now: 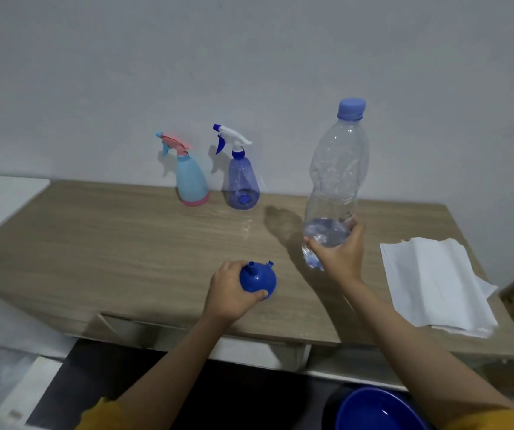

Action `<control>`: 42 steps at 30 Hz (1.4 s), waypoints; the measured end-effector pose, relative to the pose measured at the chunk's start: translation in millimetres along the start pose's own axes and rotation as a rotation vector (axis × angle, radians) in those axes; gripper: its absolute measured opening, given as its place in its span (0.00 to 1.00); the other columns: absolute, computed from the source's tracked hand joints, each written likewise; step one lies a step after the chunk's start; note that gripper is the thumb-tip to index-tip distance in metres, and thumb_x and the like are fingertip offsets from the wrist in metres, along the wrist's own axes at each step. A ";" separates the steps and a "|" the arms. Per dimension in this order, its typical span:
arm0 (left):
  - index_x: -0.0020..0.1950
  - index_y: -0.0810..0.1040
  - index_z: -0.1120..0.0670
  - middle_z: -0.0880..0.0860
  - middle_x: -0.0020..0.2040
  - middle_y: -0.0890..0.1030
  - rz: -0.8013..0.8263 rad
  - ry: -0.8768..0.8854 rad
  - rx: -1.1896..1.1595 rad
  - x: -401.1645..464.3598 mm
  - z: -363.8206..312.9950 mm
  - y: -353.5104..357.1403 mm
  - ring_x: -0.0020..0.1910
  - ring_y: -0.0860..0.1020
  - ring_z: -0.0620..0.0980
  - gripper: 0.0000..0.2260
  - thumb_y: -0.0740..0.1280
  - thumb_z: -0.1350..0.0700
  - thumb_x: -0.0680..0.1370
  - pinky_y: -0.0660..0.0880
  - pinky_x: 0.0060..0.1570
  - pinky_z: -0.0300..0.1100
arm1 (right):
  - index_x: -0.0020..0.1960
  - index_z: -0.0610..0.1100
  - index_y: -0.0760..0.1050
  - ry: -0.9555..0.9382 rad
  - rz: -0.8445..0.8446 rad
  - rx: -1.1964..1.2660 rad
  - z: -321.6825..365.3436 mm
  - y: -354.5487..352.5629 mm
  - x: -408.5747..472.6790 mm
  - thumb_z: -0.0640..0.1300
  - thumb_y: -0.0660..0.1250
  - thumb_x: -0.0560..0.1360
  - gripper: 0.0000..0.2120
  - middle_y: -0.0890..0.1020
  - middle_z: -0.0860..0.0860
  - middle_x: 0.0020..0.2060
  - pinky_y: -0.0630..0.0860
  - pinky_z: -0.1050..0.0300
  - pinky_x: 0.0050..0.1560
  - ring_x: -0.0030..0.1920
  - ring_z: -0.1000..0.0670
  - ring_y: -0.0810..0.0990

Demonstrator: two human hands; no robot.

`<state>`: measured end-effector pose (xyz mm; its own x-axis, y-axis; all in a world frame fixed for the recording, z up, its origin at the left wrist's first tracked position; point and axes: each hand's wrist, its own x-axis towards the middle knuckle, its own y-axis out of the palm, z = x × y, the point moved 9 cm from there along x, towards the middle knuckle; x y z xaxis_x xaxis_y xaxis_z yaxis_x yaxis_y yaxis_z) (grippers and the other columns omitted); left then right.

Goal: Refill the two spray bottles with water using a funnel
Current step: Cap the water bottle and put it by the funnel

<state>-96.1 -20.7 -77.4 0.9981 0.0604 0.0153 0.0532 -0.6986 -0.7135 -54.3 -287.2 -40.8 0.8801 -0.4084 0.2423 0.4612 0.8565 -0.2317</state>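
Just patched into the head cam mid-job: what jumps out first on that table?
The tall clear water bottle, capped and nearly empty, is held up by the right hand right of centre. Nearer the front edge, the left hand grips a blue funnel upside down on the wooden table. Two spray bottles, light blue and violet, stand against the wall, heads still on.

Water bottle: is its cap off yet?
No, the water bottle, held low by the right hand, has its blue cap seated on the neck.
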 end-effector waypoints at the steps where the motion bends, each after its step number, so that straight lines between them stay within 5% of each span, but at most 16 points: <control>1: 0.60 0.76 0.51 0.49 0.54 0.74 -0.006 0.006 -0.001 5.8 -3.5 -1.0 0.55 0.74 0.49 0.31 0.78 0.47 0.59 0.73 0.59 0.47 | 0.60 0.45 0.65 -0.009 -0.013 -0.001 1.5 -0.9 2.7 0.44 0.82 0.60 0.36 0.74 0.51 0.52 0.73 0.63 0.51 0.52 0.50 0.77; 5: 0.58 0.76 0.50 0.50 0.54 0.76 -0.015 0.045 0.007 41.1 -26.7 -0.8 0.54 0.75 0.50 0.31 0.76 0.44 0.57 0.74 0.57 0.49 | 0.57 0.47 0.64 -0.030 -0.065 0.010 10.4 -3.6 23.6 0.44 0.82 0.60 0.34 0.73 0.51 0.50 0.72 0.64 0.50 0.50 0.50 0.76; 11: 0.56 0.75 0.46 0.50 0.53 0.73 0.018 0.077 0.023 124.3 -68.3 16.5 0.49 0.77 0.52 0.30 0.72 0.41 0.55 0.78 0.51 0.49 | 0.70 0.43 0.61 -0.058 -0.110 0.005 18.4 4.6 79.0 0.45 0.82 0.59 0.47 0.72 0.50 0.57 0.71 0.59 0.60 0.58 0.51 0.74; 16: 0.60 0.75 0.53 0.53 0.57 0.70 0.076 0.102 0.047 185.1 -91.6 38.8 0.54 0.75 0.54 0.30 0.77 0.50 0.60 0.74 0.57 0.48 | 0.70 0.42 0.60 -0.018 -0.139 -0.008 -1.4 18.9 120.8 0.46 0.82 0.58 0.48 0.72 0.48 0.58 0.72 0.51 0.63 0.59 0.47 0.74; 21: 0.63 0.73 0.57 0.55 0.59 0.70 0.142 0.148 0.109 226.2 -97.0 60.9 0.55 0.74 0.55 0.29 0.77 0.55 0.64 0.73 0.57 0.44 | 0.71 0.41 0.58 0.003 -0.127 -0.012 -13.1 34.5 149.6 0.46 0.81 0.60 0.47 0.69 0.44 0.62 0.71 0.63 0.59 0.61 0.47 0.72; 25: 0.62 0.70 0.57 0.56 0.60 0.72 0.195 0.142 0.112 240.4 -92.8 75.7 0.56 0.75 0.56 0.28 0.76 0.58 0.64 0.75 0.55 0.50 | 0.71 0.41 0.57 -0.013 -0.090 -0.082 -23.3 45.7 159.7 0.51 0.80 0.57 0.50 0.68 0.44 0.63 0.73 0.48 0.63 0.63 0.45 0.71; 29: 0.59 0.71 0.58 0.57 0.58 0.74 0.192 0.129 0.103 242.6 -84.0 85.0 0.54 0.75 0.57 0.25 0.74 0.61 0.65 0.75 0.53 0.50 | 0.71 0.40 0.57 -0.007 -0.082 -0.127 -32.0 50.4 158.7 0.50 0.81 0.58 0.51 0.67 0.46 0.63 0.72 0.46 0.65 0.64 0.45 0.69; 36: 0.66 0.68 0.59 0.58 0.64 0.70 0.131 0.156 0.080 231.6 -83.8 88.0 0.60 0.73 0.58 0.27 0.72 0.59 0.69 0.72 0.60 0.49 | 0.76 0.46 0.47 0.088 -0.018 -0.120 -35.2 54.8 149.7 0.56 0.81 0.58 0.59 0.59 0.47 0.72 0.67 0.46 0.70 0.72 0.46 0.62; 38: 0.69 0.65 0.60 0.59 0.65 0.69 0.067 0.152 0.041 219.4 -82.5 85.1 0.63 0.70 0.58 0.30 0.71 0.58 0.70 0.70 0.63 0.50 | 0.77 0.55 0.41 0.169 -0.018 -0.081 -37.5 53.4 133.5 0.59 0.81 0.57 0.62 0.54 0.54 0.74 0.67 0.46 0.70 0.74 0.48 0.58; 42: 0.66 0.68 0.55 0.54 0.60 0.71 -0.116 0.173 -0.121 172.4 -78.0 77.9 0.59 0.71 0.55 0.27 0.69 0.56 0.68 0.70 0.62 0.53 | 0.71 0.45 0.64 0.093 -0.016 -0.204 -11.9 17.1 75.4 0.51 0.75 0.68 0.36 0.69 0.53 0.61 0.71 0.56 0.62 0.65 0.50 0.69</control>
<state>82.7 -120.3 -75.7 0.9751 0.0291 0.2196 0.1608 -0.7750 -0.6112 21.3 -307.1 -37.7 0.8745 -0.4571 0.1622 0.4806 0.7715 -0.4169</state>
